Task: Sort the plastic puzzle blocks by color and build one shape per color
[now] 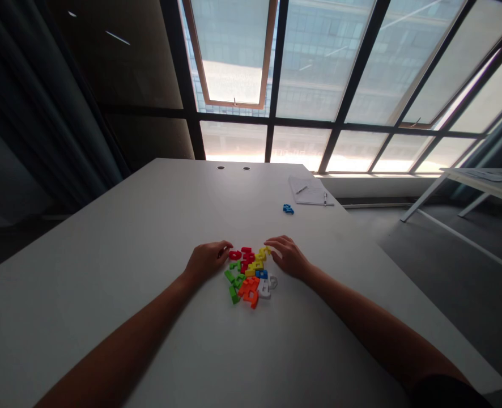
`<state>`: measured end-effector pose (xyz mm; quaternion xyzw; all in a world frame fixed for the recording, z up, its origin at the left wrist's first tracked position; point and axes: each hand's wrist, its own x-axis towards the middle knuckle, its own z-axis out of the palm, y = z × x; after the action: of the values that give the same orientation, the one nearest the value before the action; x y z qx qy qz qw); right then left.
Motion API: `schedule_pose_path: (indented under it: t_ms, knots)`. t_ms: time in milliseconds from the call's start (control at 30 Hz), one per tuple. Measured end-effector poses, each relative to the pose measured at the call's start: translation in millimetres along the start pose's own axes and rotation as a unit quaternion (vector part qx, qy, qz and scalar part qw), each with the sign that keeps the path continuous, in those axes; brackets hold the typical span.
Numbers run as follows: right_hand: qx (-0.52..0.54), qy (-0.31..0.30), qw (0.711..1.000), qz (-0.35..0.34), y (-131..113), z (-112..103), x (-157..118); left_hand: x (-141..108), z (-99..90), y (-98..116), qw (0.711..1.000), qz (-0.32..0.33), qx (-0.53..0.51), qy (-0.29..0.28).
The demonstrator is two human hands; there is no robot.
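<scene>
A small heap of coloured plastic puzzle pieces lies on the white table between my hands. Red pieces [247, 256] are at its far side and yellow pieces [257, 264] at the far right. Green pieces [234, 277] run down the left, orange pieces [249, 288] sit nearest me, and a blue piece [261, 273] and white pieces [264, 288] are on the right. My left hand [208, 259] rests beside the red pieces, fingers bent and thumb apart. Beside the topmost yellow piece, my right hand [288, 255] is open with fingers stretched; whether the fingertips touch it is unclear.
Farther right on the white table [183, 204] lies a separate group of blue pieces [288, 209]. Behind it are sheets of paper [308, 192] with pens. Two round grommets are near the far edge. Another table [480, 178] stands at right, beneath large windows.
</scene>
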<state>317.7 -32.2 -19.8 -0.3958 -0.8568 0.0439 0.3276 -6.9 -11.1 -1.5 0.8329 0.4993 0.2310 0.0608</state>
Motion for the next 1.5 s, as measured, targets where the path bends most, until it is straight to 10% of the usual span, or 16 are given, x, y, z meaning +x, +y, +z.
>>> schedule_pose_path:
  t_ms: [433,1267,1500]
  knots:
    - [-0.104,-0.002,0.983,0.151,0.2,-7.0,5.3,0.1,-3.0,4.4,1.000,-0.005,0.008,0.004]
    - [-0.100,0.012,0.991,0.087,0.2,-2.3,1.8,-0.4,-1.2,2.4,1.000,-0.003,0.013,0.004]
    - [-0.110,-0.070,0.990,0.057,-10.1,-7.9,3.5,-1.0,-3.2,3.9,1.000,-0.005,0.006,0.002]
